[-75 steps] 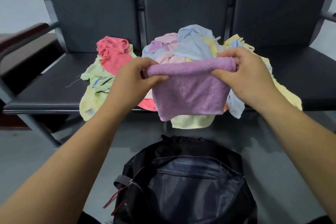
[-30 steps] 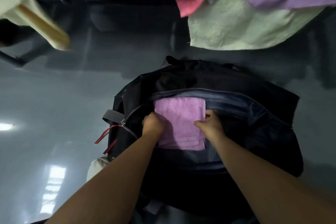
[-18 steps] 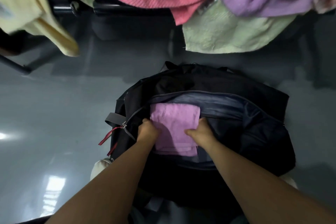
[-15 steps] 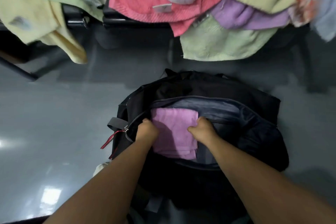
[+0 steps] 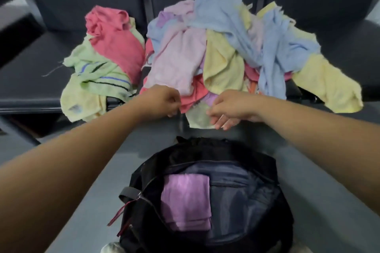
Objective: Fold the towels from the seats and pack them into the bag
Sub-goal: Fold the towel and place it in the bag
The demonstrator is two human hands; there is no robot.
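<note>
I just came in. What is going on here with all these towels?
A person is packing towels into a black bag on the floor. One folded purple towel lies inside it. The left hand and right hand reach the front of the unfolded pile on the seats, at a coral towel and a pale green towel; any grip is too blurred to tell.

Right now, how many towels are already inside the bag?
1. The folded purple towel lies in the left part of the open bag. Another could be hidden beneath it.
</note>
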